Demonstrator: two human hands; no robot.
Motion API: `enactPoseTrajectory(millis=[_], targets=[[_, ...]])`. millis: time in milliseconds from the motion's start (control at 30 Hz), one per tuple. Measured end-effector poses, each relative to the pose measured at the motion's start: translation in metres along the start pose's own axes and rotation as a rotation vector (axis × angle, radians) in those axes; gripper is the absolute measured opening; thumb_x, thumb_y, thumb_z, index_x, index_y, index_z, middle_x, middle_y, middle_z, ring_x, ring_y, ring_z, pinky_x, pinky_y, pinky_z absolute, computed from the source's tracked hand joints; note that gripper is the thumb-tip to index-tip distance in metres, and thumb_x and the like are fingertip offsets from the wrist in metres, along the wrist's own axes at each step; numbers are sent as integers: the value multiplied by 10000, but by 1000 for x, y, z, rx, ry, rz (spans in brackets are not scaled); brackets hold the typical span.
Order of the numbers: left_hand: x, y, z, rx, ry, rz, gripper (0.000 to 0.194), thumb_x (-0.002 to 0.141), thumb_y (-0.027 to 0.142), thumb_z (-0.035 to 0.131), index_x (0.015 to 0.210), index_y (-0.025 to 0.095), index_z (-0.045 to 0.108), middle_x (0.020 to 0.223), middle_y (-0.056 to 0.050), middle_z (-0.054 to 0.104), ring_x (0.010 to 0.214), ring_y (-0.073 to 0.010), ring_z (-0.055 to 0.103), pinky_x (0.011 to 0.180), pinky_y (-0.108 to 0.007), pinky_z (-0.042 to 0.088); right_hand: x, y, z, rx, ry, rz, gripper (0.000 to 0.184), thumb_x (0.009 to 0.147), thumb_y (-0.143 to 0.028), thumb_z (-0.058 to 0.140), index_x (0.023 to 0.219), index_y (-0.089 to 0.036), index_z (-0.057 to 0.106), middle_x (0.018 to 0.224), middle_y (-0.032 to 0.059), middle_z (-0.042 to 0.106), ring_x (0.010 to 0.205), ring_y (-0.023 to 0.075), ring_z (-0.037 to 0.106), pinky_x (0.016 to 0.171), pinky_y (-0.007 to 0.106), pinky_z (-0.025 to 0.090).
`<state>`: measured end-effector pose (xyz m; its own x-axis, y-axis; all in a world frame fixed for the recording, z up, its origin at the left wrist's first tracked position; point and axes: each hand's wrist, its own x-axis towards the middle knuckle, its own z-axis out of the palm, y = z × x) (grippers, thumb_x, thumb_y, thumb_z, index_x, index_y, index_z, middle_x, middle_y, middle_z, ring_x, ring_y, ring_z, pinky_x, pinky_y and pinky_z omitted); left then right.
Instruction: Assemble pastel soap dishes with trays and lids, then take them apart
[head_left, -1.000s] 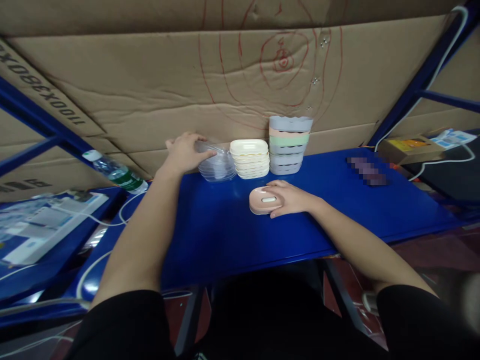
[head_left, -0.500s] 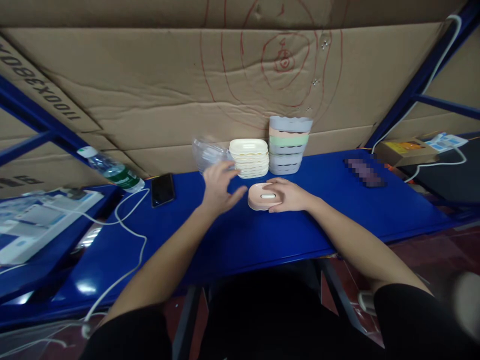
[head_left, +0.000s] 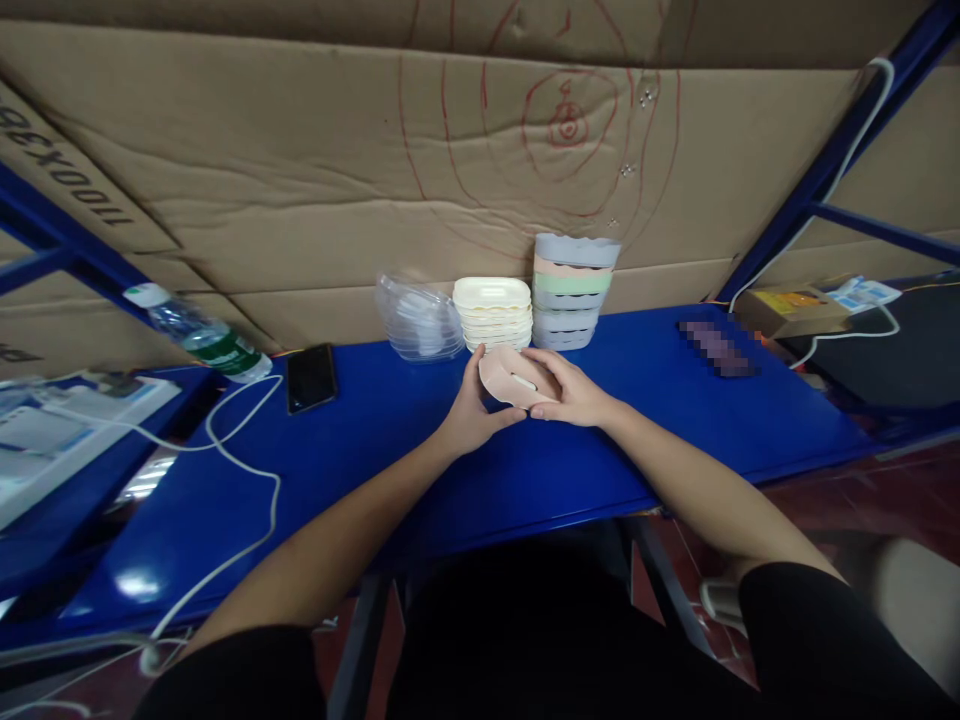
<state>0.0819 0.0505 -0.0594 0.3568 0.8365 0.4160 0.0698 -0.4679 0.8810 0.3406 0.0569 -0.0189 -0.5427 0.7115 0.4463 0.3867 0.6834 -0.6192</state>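
A pink plastic soap dish (head_left: 499, 372) with wavy edges and a slot in its base is held tilted between both hands, above the table. My left hand (head_left: 472, 412) grips its left end, thumb along the near edge. My right hand (head_left: 576, 390) is closed round the right end. Just behind stands a stack of cream trays (head_left: 493, 300). Left of that are nested clear plastic covers (head_left: 420, 318). To the right rises a stack of similar wavy-edged dishes (head_left: 574, 285) in grey, pink and green.
On the blue table (head_left: 420, 500) a dark phone (head_left: 312, 378) lies at the left, near a water bottle (head_left: 214, 335) and a white cable (head_left: 276, 490). A blurred-out object (head_left: 716, 347) and a small carton (head_left: 795, 310) are at the right. Cardboard (head_left: 300, 180) forms the back wall.
My left hand has come down and right from near the clear covers and taken hold of the pink dish. The dish has tilted and moved slightly left. The view has shifted a little.
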Motion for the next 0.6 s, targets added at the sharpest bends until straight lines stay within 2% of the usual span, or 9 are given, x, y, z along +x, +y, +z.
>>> enactPoseTrajectory(millis=[133, 267, 400, 600], targets=[[-2, 3, 1, 29, 51, 2, 1363, 730, 738, 951, 1761, 311, 169, 1730, -225, 452, 1604, -449, 481, 1323, -671, 420, -2, 2, 2, -23, -39, 20, 1175, 821, -928, 711, 1742, -281, 370, 1736, 205, 482, 1572, 447, 517, 1284, 674, 454], [-1, 4, 1, 46, 62, 33, 1314, 741, 715, 952, 1743, 302, 208, 1736, -237, 432, 1615, -454, 467, 1334, -677, 405, -3, 3, 3, -44, -19, -3, 1142, 856, -925, 672, 1747, -286, 351, 1727, 202, 496, 1550, 444, 543, 1259, 668, 486], [0, 2, 1, 57, 86, 71, 1269, 747, 689, 953, 1715, 284, 239, 1728, -250, 434, 1618, -464, 458, 1342, -704, 373, -2, 1, 4, -87, 68, -76, 1110, 859, -915, 681, 1719, -282, 380, 1670, 216, 544, 1512, 443, 574, 1238, 678, 497], [3, 2, -7, 87, 132, 112, 1260, 738, 705, 950, 1693, 285, 243, 1707, -243, 455, 1580, -441, 509, 1318, -683, 418, -2, 0, -7, -166, 276, -156, 921, 962, -886, 547, 1671, -305, 457, 1680, 196, 514, 1583, 430, 490, 1308, 680, 409]])
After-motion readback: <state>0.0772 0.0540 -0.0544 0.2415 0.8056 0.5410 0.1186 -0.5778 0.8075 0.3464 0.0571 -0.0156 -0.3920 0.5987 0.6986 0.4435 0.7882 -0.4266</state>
